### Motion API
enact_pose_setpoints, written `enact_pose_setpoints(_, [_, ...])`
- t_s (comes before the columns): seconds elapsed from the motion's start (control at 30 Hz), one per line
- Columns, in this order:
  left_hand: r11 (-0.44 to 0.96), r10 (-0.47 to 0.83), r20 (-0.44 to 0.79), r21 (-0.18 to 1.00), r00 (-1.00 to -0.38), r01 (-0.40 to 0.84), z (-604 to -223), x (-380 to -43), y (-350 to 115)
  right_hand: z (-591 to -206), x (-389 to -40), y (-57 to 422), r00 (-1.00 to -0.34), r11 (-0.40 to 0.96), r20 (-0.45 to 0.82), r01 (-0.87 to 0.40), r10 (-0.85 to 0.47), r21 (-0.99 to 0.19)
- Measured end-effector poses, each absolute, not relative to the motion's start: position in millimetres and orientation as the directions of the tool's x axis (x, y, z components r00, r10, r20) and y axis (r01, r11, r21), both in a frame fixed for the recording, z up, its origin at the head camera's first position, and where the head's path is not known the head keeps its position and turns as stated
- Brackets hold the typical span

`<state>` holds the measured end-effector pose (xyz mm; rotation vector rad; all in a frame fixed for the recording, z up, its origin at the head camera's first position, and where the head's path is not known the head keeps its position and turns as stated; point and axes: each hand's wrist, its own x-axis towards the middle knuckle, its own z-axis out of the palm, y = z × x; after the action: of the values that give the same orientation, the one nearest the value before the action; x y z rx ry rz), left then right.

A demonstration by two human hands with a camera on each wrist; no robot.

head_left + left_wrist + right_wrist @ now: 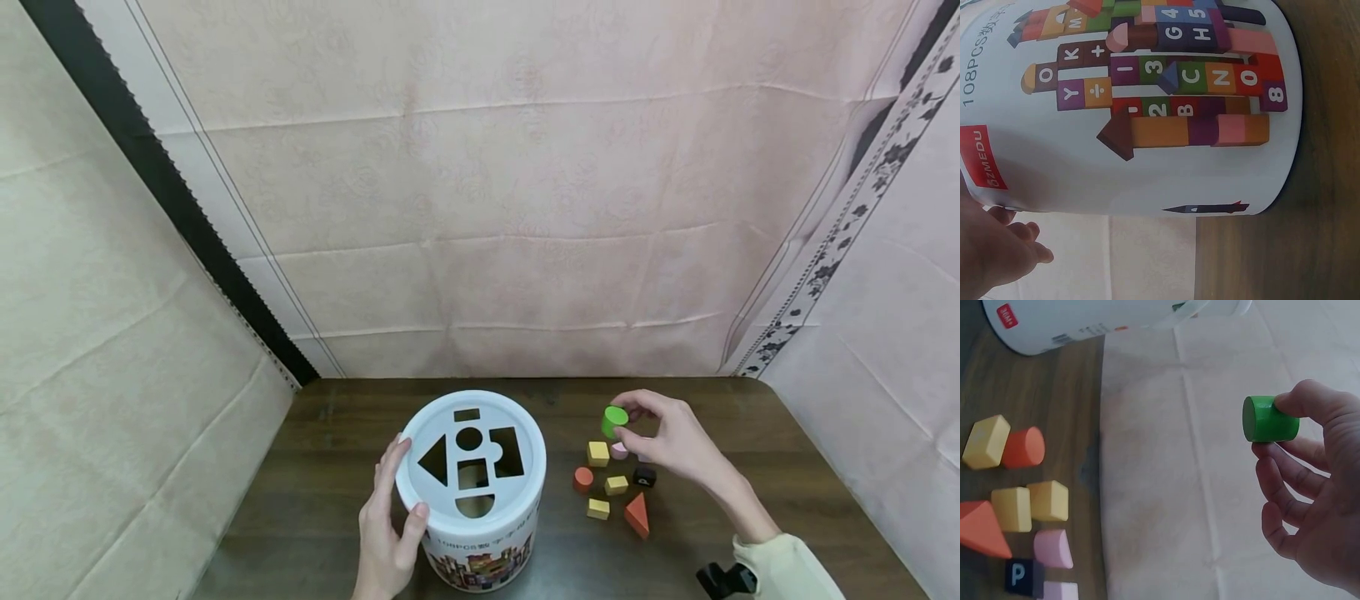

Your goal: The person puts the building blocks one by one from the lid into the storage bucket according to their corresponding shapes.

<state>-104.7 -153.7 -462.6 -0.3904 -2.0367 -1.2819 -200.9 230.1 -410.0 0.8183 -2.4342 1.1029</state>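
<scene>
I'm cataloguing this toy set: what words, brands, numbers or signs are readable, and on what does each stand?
"108PCS数", further characters blurred: bucket.
"ZMEDU", after a stylised character: bucket's red label.
"4", "5", "G", "H", "K", "+", "Y", "÷", "3", "C", "N", "2", "B", "8": pictured blocks on the bucket; other marks there unclear.
"36M+": bucket's red patch.
"P": dark block.
Small print beside the barcode: too blurred.

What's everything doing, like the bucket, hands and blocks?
Bucket: upright on the table.
Lid: on, holes open.
Left hand: touching the lid.
Right hand: pinching the green cylinder.
Green cylinder: held above the table.
Red cylinder: standing upright.
Yellow blocks: on the table.
Red wedge: on the table.
Black block: on the table, P showing.
Pink blocks: on the table.
</scene>
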Motion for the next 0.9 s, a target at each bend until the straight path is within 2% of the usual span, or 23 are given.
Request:
enact_pose_setpoints(0.23, [0.464,-0.111,0.672,0.687,-0.732,0.560,-463,-104,-153,-396,-198,215,-0.793,0.495,0.479,-0.610,-0.378,-0.619])
enact_pose_setpoints(0.5, [0.463,-0.116,0.667,0.692,-0.736,0.554,-462,-104,-153,-382,-196,193,-0.784,0.417,0.462,-0.615,-0.415,-0.670])
enact_pose_setpoints(0.6, [0.461,-0.115,0.663,0.695,-0.740,0.551,-462,-104,-153,-380,-197,186,-0.770,0.414,0.474,-0.633,-0.428,-0.654])
enact_pose_setpoints(0.77, [0.460,-0.114,0.674,0.687,-0.730,0.562,-462,-103,-153,-376,-200,173,-0.711,0.432,0.530,-0.703,-0.463,-0.565])
enact_pose_setpoints(0.9, [0.452,-0.117,0.663,0.698,-0.740,0.555,-462,-103,-153,-372,-200,161,-0.685,0.406,0.532,-0.726,-0.497,-0.556])
